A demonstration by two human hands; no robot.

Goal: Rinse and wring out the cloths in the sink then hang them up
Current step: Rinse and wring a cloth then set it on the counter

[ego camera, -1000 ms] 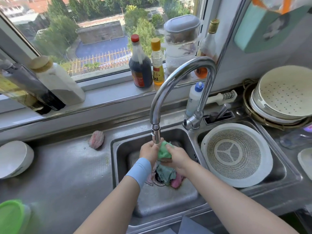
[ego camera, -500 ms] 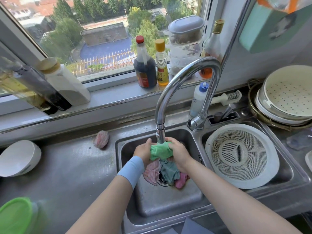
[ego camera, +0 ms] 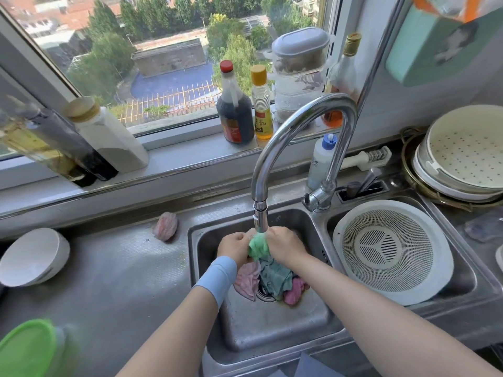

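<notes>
Clutching green cloth (ego camera: 258, 246) between 2 hands (ego camera: 233, 247) (ego camera: 286, 244).

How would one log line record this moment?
rinse | left hand and right hand grip green cloth under faucet | other cloths at drain

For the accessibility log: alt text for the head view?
Left hand and right hand grip a green cloth under the faucet in the left sink basin; pink and teal cloths lie heaped at its drain. A white colander fills the right basin.

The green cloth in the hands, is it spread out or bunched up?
Bunched up: the left hand and right hand grip the green cloth as a tight wad under the faucet spout.
</notes>
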